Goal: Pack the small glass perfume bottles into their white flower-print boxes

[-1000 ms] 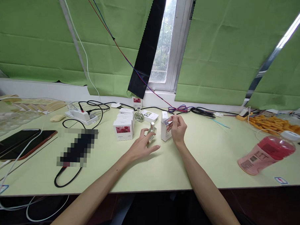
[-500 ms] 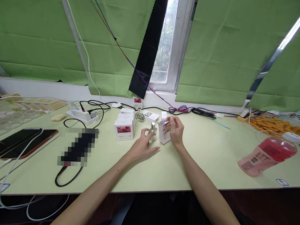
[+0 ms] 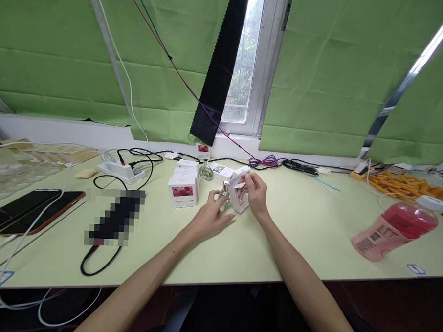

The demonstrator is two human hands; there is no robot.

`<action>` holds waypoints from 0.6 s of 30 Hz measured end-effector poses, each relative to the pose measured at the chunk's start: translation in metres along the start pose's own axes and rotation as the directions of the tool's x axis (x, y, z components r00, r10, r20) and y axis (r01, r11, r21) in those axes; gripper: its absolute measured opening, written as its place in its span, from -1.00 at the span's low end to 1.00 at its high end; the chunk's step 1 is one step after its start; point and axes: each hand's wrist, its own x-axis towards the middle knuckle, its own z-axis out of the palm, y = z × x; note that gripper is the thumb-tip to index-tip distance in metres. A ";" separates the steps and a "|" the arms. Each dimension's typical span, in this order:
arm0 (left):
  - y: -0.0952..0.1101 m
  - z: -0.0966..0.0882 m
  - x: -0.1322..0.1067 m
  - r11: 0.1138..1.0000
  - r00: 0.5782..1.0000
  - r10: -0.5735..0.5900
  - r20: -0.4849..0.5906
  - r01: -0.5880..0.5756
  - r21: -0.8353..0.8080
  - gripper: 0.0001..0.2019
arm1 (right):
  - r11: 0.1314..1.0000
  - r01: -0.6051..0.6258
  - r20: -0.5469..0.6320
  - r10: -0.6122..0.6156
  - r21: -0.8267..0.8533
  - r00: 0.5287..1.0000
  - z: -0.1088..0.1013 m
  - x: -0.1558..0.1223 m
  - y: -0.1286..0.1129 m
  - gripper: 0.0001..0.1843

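My left hand (image 3: 208, 218) pinches a small clear glass perfume bottle (image 3: 224, 193) with a silver cap, standing on the pale green table (image 3: 240, 245). Right beside it, my right hand (image 3: 255, 194) grips a small white carton (image 3: 238, 198) with its top flap open, tilted toward the bottle. The carton and bottle nearly touch.
Several white cartons with pink flower prints (image 3: 183, 190) and another glass bottle (image 3: 206, 171) stand behind. A power strip (image 3: 120, 170) and black cables lie to the left, two phones (image 3: 28, 209) farther left. At the right lie a pink bottle (image 3: 395, 230) and orange snacks (image 3: 400, 182).
My right hand has carried the open carton leftward and tilted it toward the bottle. My left hand has stayed on the bottle.
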 end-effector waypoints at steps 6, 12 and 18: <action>-0.001 0.000 0.002 1.000 1.000 -0.011 0.020 0.011 -0.008 -0.50 | 0.999 -0.008 0.072 0.011 -0.048 0.997 0.003 -0.001 0.001 -0.56; -0.004 0.000 0.002 1.000 1.000 -0.012 0.025 0.012 -0.008 -0.47 | 1.000 -0.003 0.115 0.005 -0.015 0.993 0.005 -0.002 0.002 -0.59; -0.003 -0.001 0.001 1.000 0.999 -0.019 0.029 0.019 -0.019 -0.46 | 0.999 -0.038 0.160 0.032 0.034 0.987 0.007 -0.003 0.000 -0.59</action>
